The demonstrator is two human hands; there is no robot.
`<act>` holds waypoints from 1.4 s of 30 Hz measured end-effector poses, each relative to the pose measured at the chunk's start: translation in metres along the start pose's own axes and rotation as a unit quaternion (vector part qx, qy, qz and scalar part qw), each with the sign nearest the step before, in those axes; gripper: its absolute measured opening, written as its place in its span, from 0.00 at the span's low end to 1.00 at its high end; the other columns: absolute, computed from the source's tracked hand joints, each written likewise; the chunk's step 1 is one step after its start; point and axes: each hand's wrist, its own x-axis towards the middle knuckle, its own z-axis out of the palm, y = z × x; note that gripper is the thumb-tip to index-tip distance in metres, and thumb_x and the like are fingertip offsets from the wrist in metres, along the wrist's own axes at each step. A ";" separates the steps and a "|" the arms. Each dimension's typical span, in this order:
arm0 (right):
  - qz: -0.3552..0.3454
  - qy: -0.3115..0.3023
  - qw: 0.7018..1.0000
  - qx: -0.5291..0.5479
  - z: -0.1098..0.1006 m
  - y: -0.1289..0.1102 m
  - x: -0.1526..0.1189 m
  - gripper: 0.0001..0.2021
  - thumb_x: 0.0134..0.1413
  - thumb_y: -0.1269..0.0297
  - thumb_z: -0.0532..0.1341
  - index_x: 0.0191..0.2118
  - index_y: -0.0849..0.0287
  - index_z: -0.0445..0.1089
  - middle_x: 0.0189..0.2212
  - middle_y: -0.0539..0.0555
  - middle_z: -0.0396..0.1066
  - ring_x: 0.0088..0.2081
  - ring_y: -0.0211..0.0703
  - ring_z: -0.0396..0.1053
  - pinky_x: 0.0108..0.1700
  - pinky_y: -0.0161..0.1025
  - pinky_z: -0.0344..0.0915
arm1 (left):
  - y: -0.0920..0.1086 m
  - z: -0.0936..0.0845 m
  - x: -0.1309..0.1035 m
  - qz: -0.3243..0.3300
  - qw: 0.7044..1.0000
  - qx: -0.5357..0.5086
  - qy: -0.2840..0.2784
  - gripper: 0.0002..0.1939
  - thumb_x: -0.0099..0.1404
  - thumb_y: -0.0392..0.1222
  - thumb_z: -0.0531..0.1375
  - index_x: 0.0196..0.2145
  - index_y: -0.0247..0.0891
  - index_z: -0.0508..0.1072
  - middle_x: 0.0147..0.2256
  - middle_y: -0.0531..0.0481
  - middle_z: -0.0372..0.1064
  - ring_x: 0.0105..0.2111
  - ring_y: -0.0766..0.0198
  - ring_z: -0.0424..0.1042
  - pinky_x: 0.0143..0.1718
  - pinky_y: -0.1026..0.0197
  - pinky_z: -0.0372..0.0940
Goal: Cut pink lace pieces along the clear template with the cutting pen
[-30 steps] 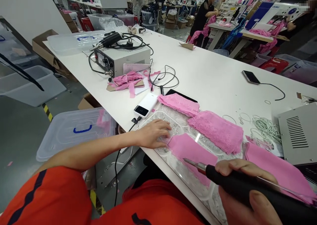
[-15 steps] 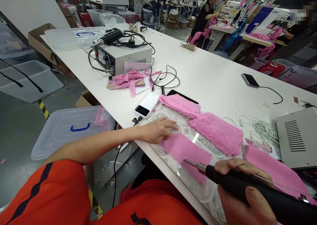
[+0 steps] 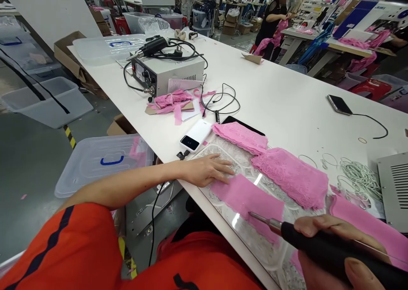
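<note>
My left hand (image 3: 208, 170) lies with fingers spread over the left end of a flat pink fabric piece (image 3: 251, 198), on a clear patterned plastic sheet (image 3: 226, 154). In my right hand (image 3: 338, 247), at the lower right, is a black handheld tool (image 3: 318, 243) with a thin metal tip. That tip is over the lower middle of the fabric; whether it touches cannot be made out. Behind lie two textured pink lace stacks (image 3: 239, 137) (image 3: 290, 175). More smooth pink fabric (image 3: 369, 234) sits beyond my right hand.
A white power bank (image 3: 196, 135) and a dark phone lie behind my left hand. Further back stands a grey control box (image 3: 172, 75) with cables. Tangled cord (image 3: 360, 177) and another grey box (image 3: 395, 188) are at right. A person (image 3: 274, 22) works in the background.
The view has shifted, so most things appear further right or left edge contents show more. My left fingers look straighter and more spread. The tool remains in my right hand.
</note>
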 end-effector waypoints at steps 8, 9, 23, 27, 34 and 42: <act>0.036 -0.032 0.999 -0.011 0.020 -0.017 0.002 0.10 0.47 0.61 0.58 0.35 0.59 0.69 0.32 0.53 0.67 0.29 0.44 0.67 0.32 0.48 0.66 | -0.002 -0.002 -0.002 -0.021 0.998 -0.019 -0.056 0.31 0.62 0.21 0.48 0.57 0.44 0.69 0.62 0.50 0.59 0.67 0.57 0.47 0.68 0.43 0.37; 0.032 -0.041 0.999 -0.001 0.026 -0.018 0.003 0.10 0.47 0.61 0.58 0.36 0.59 0.69 0.32 0.53 0.67 0.28 0.43 0.67 0.32 0.47 0.66 | -0.002 -0.001 -0.003 -0.023 0.998 -0.021 -0.057 0.31 0.62 0.21 0.48 0.58 0.45 0.69 0.63 0.51 0.59 0.67 0.57 0.47 0.68 0.43 0.37; 0.009 -0.130 0.991 0.035 0.079 0.009 -0.003 0.10 0.53 0.57 0.59 0.38 0.56 0.66 0.33 0.52 0.66 0.29 0.41 0.66 0.33 0.44 0.67 | -0.003 0.007 -0.006 0.008 1.000 -0.019 -0.019 0.33 0.56 0.20 0.53 0.53 0.50 0.73 0.61 0.53 0.62 0.66 0.56 0.50 0.67 0.43 0.37; 0.000 -0.140 0.990 0.001 0.083 0.015 -0.004 0.12 0.52 0.54 0.59 0.37 0.56 0.64 0.32 0.52 0.65 0.29 0.41 0.66 0.33 0.46 0.67 | -0.003 0.008 -0.007 0.012 1.000 -0.009 -0.023 0.33 0.57 0.19 0.52 0.53 0.48 0.73 0.61 0.53 0.60 0.67 0.57 0.48 0.67 0.43 0.37; 0.001 -0.136 0.990 0.028 0.084 0.011 -0.004 0.09 0.52 0.59 0.58 0.37 0.57 0.65 0.33 0.52 0.66 0.29 0.40 0.66 0.33 0.45 0.66 | -0.004 0.009 -0.007 0.017 0.999 0.005 -0.034 0.31 0.59 0.21 0.52 0.54 0.48 0.72 0.63 0.54 0.58 0.68 0.58 0.45 0.68 0.43 0.35; -0.013 -0.122 0.991 -0.049 0.073 0.025 -0.004 0.14 0.52 0.51 0.57 0.37 0.56 0.63 0.32 0.53 0.65 0.29 0.42 0.65 0.32 0.46 0.66 | -0.006 0.013 -0.008 0.040 0.999 0.006 -0.004 0.30 0.57 0.21 0.54 0.52 0.47 0.74 0.62 0.52 0.60 0.67 0.55 0.49 0.67 0.42 0.38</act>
